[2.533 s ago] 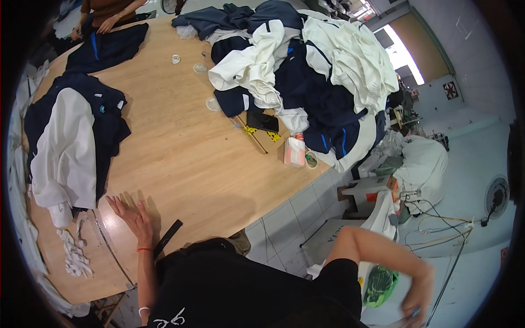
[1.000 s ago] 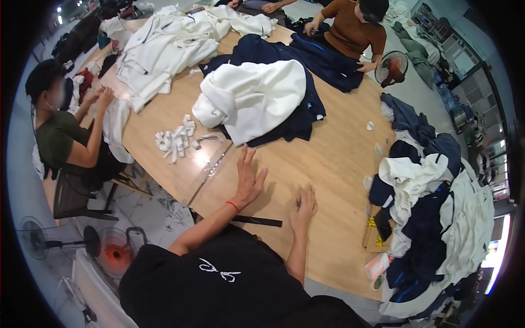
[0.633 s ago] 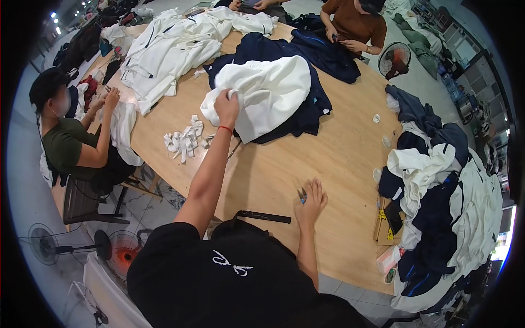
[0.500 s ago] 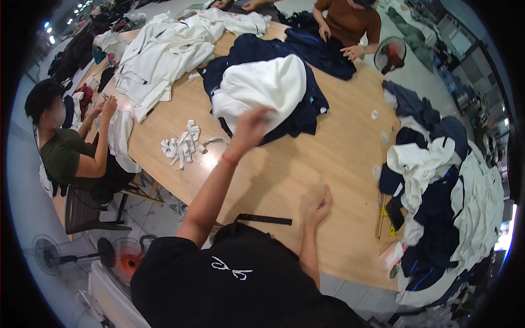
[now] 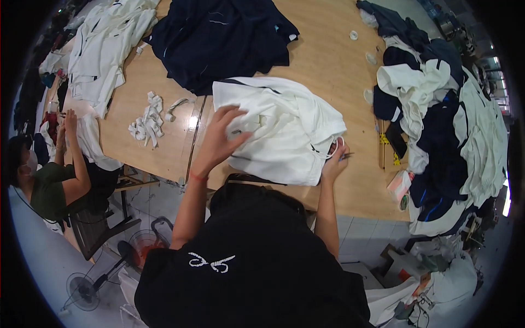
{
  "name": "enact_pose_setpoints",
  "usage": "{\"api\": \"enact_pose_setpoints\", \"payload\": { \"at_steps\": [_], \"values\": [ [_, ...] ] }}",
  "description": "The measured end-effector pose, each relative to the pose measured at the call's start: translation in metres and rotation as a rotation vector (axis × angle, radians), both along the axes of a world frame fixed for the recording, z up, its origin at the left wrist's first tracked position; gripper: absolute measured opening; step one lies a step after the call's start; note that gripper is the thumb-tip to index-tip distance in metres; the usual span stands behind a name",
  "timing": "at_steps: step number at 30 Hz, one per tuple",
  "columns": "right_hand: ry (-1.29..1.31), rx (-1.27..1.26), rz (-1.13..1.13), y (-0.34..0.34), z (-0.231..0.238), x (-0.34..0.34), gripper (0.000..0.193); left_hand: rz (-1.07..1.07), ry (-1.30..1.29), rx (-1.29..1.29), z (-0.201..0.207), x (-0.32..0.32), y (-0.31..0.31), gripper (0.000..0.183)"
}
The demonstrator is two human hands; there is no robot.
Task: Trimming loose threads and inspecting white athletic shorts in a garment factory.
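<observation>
White garment (image 5: 279, 134) lies partly under spread left hand (image 5: 219, 135); right hand (image 5: 333, 165) grips its edge and snips (image 5: 346, 156).

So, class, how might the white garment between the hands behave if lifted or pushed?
The white garment would probably sag, since it lies in soft folds. Pushed, it might bunch up, being loosely rumpled. It seems unlikely to roll, lying spread on the table.

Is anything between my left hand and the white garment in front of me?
Nothing visible is in the way. Your left hand is open at the left side of the white garment, though I can't tell whether they touch. Your right hand is at the garment's right edge, away from that path.
</observation>
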State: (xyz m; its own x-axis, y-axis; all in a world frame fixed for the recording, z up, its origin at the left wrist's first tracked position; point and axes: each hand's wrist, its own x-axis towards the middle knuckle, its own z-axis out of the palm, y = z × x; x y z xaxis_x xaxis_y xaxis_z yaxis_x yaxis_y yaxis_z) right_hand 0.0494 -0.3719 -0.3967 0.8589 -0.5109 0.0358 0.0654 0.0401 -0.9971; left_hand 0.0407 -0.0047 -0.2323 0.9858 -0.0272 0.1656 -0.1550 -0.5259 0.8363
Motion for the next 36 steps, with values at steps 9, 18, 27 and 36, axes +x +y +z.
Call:
{"api": "enact_pose_setpoints", "payload": {
  "at_steps": [9,18,27,36],
  "values": [
    [-0.010,-0.020,-0.114,0.006,0.012,-0.005,0.036,-0.001,-0.227,0.721,-0.021,0.034,-0.072,0.057],
    [0.034,-0.104,-0.015,0.002,0.027,-0.004,0.037,-0.288,0.117,0.299,-0.085,0.050,-0.168,0.042],
    [0.481,-0.988,-0.223,-0.083,0.055,-0.040,0.042,-0.034,0.026,-0.180,-0.040,0.014,-0.062,0.047],
    [0.290,-0.428,0.067,-0.021,0.082,-0.010,0.048,-0.184,0.227,-0.126,-0.051,-0.002,-0.093,0.022]
  ]
}}
